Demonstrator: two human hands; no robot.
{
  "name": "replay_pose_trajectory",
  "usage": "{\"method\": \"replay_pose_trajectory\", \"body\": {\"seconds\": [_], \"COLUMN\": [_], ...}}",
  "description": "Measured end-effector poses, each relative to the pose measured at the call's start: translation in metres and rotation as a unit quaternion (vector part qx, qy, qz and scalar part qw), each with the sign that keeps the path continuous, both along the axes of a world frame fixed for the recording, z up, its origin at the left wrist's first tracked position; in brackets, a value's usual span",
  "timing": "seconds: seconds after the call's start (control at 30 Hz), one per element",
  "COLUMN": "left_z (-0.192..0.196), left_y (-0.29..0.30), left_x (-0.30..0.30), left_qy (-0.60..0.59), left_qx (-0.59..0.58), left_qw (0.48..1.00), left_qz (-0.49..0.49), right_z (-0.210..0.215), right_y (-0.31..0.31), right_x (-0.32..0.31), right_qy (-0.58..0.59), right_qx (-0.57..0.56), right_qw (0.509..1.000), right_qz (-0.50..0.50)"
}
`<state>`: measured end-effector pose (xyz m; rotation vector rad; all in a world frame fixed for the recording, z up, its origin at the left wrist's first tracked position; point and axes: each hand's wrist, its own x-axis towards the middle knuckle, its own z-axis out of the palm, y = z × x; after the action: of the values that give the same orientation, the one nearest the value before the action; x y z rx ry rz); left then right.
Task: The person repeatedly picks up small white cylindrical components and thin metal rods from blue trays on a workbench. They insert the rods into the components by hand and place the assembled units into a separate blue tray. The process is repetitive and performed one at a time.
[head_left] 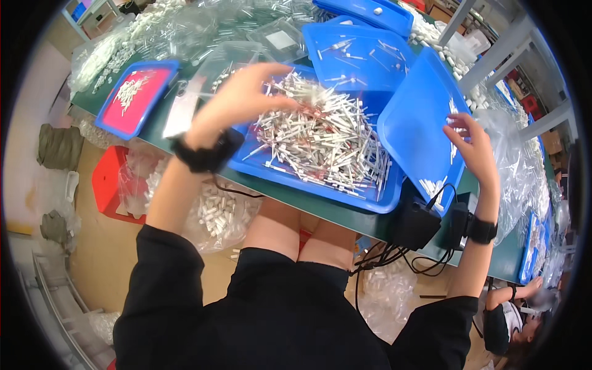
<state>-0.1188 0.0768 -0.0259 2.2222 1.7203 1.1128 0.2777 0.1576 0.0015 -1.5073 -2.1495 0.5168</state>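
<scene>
My left hand [250, 92] hovers over the left side of a large pile of thin white stick-like pieces [327, 135]. Its thumb and fingers are apart with nothing between them, and motion smears it a little. The pile fills a blue tray [296, 179] at the table's front edge; reddish bits show among the pieces. Over a second blue tray [410, 123], tilted on the right, my right hand [473, 145] has its fingers bent but apart. They are close to a row of small white pieces [454, 123] along that tray's right edge; a smaller cluster [433, 190] lies in its near corner.
Left stands a blue-rimmed tray with a pink base [132, 98], beside a phone-like slab [182, 111]. Further blue trays [357, 52] and clear plastic pieces [203, 28] lie behind. A black box [416, 222] with cables sits front right. Another person [512, 317] works at far right.
</scene>
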Motion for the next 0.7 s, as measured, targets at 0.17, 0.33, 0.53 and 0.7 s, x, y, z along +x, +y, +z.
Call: {"method": "replay_pose_trajectory", "body": {"seconds": [0.17,0.33,0.53,0.7], "left_z": [-0.016,-0.072,-0.089,-0.069], "left_y": [0.063,0.083,0.086,0.078], "left_x": [-0.103,-0.124,-0.138,-0.119], "left_qy": [0.029,0.123,0.229,0.318], "left_qx": [-0.213,-0.185,-0.128,-0.156], "left_qw": [0.948,0.952,0.935,0.902], "left_qz": [0.235,0.208,0.238,0.246], "right_z": [-0.077,-0.095,-0.099,-0.096], "right_y": [0.062,0.069,0.062,0.041], "right_x": [0.066,0.066,0.085,0.082], "right_qy": [-0.123,-0.095,-0.165,-0.165], "right_qx": [0.037,0.038,0.184,0.054], "right_qw": [0.991,0.994,0.967,0.983], "right_qz": [-0.023,-0.045,-0.065,-0.056]}}
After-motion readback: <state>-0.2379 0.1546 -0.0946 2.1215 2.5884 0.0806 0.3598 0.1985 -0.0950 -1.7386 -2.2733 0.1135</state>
